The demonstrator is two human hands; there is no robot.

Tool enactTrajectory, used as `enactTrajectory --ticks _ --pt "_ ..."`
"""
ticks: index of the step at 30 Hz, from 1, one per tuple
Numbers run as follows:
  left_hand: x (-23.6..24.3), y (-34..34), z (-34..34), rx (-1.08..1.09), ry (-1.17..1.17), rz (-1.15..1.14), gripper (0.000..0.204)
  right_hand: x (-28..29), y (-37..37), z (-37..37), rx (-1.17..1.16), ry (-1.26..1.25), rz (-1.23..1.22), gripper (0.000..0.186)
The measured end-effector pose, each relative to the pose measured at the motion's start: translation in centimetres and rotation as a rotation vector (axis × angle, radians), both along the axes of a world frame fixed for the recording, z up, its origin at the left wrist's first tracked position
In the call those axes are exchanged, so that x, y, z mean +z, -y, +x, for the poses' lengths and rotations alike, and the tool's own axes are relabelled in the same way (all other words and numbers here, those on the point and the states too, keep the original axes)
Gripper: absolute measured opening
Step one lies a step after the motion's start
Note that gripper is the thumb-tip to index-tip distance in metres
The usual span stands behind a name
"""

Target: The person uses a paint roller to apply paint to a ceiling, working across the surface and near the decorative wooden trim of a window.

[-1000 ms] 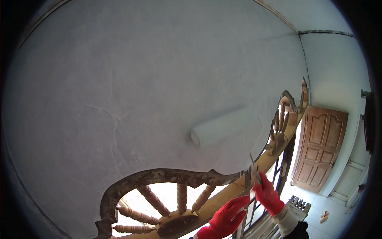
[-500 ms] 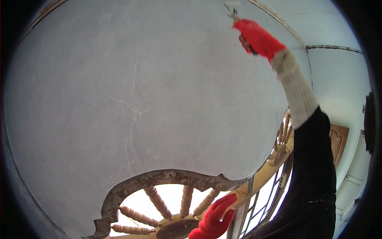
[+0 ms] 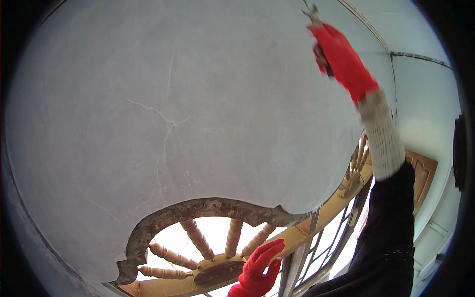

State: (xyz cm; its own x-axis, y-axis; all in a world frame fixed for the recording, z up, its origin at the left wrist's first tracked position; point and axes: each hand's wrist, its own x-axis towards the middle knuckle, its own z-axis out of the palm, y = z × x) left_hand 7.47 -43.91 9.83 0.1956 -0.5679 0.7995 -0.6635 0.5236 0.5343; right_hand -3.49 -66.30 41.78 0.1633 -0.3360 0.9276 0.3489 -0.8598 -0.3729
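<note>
My right hand (image 3: pixel 341 57), in a red glove with a pale knit cuff, is raised high at the upper right in front of a grey wall (image 3: pixel 237 119). It is closed round the handle of a paint roller (image 3: pixel 313 15), whose thin metal frame points up. The roller's head lies beyond the upper edge of the picture. Low in the middle, my left hand (image 3: pixel 258 271), also red-gloved, holds nothing; its fingers are stretched out and the thumb stands apart. It is nearest to the turned wooden spindles of an arched window (image 3: pixel 235 237).
Thin cracks (image 3: pixel 170 123) run down the wall. A rough, curved brown border (image 3: pixel 198 210) edges the window arch below. At right are a yellow beam (image 3: pixel 336 208), window bars, a brown wooden panel (image 3: pixel 423 173) and a pale side wall (image 3: pixel 425 99).
My right hand has swung to the right with the roller, and the roller's pale head has left the picture. My left hand has shifted slightly left. The whole view has tilted a little.
</note>
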Motion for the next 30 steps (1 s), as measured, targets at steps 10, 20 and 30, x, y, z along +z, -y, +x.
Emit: enactTrajectory --ticks 10,20,30 --pt "-0.7 -3.5 0.7 -0.027 -0.009 0.175 0.04 -44.8 -7.0 -4.2 0.193 -0.253 0.54 0.037" --pt "-1.7 -6.3 1.0 0.011 0.027 0.227 0.039 -47.3 -13.5 -2.3 0.0 -0.444 0.602 0.027" --pt "-0.2 -6.9 0.5 0.052 0.172 0.117 0.035 -38.2 -12.0 -0.4 -0.055 -0.353 0.478 0.024"
